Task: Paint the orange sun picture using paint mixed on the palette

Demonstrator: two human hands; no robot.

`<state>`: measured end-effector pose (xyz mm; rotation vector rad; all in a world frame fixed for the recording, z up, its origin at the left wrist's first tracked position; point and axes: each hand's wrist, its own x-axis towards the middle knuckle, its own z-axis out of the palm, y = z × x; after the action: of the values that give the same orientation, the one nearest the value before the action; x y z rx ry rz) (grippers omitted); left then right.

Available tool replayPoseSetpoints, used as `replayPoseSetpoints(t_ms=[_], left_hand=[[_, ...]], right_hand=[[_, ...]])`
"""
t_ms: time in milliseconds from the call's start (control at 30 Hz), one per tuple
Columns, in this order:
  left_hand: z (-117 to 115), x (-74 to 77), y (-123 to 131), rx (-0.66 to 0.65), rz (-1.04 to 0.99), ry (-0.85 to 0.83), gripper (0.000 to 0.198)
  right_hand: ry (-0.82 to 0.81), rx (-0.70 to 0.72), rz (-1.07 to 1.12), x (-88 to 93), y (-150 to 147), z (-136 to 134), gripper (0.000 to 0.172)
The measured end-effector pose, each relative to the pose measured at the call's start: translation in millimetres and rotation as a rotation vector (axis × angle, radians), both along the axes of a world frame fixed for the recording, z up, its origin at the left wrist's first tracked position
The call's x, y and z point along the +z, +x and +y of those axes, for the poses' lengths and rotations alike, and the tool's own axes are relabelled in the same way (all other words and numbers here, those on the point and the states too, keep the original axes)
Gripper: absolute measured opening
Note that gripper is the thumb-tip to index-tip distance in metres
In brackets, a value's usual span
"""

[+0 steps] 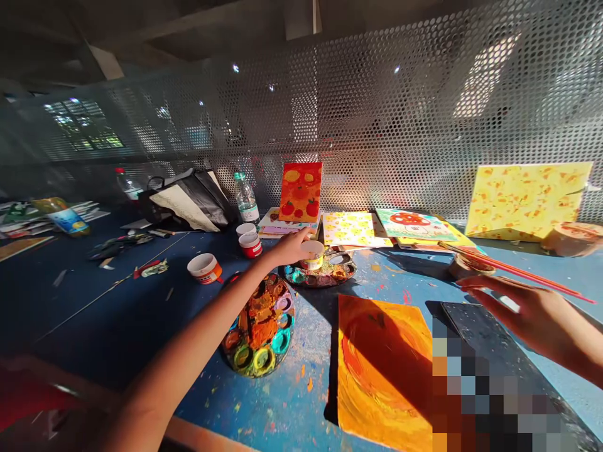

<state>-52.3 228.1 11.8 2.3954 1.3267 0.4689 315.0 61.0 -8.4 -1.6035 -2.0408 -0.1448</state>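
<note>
My left hand (293, 247) reaches over the table, its fingers closed on a small white paint cup (312, 257) with a yellowish band, at a paint-smeared palette (325, 276). My right hand (532, 311) is at the right with fingers stretched out and a gap below them. Its fingertips come close to a small brown bowl (471, 267); whether they touch is unclear. Red-handled paintbrushes (522, 271) run across the bowl and just above this hand. Between my hands lies an orange painted canvas (377, 370) with a swirling round shape. A round palette (261, 333) of several paints sits partly under my left forearm.
Small cups (205, 269) stand left of my forearm. A bottle (245, 199), a black bag (188, 201) and several paintings (301, 191) line the perforated metal screen (358, 113). A yellow canvas (527, 201) leans at right. A dark board (499, 339) lies below my right hand, partly pixelated.
</note>
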Motion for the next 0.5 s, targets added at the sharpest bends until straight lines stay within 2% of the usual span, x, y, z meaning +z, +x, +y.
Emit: replayPoseSetpoints(t_ms=[100,233,300,367,433,500], left_hand=[[-1,-2.4,-2,0.035,-0.059,0.027,0.06],[0,-6.9,-2,0.039,-0.113,0.015,0.062],[2,-10.3,-2,0.017,-0.142,-0.017,0.063],[3,-14.1,-3,0.008,-0.179,-0.044,0.07],[1,-17.0,-6,0.008,-0.214,-0.068,0.081],[-2,-17.8,-11,0.009,-0.242,-0.096,0.092]], right_hand=[[-0.035,0.231,-0.062,15.4,-46,39,0.027],[-0.138,0.414,-0.121,31.2,-120,95,0.029],[-0.192,0.453,-0.112,30.4,-149,120,0.032],[-0.27,0.485,-0.11,26.5,-171,140,0.046],[-0.325,0.513,-0.123,22.8,-186,155,0.056],[-0.363,0.534,-0.142,20.5,-199,167,0.057]])
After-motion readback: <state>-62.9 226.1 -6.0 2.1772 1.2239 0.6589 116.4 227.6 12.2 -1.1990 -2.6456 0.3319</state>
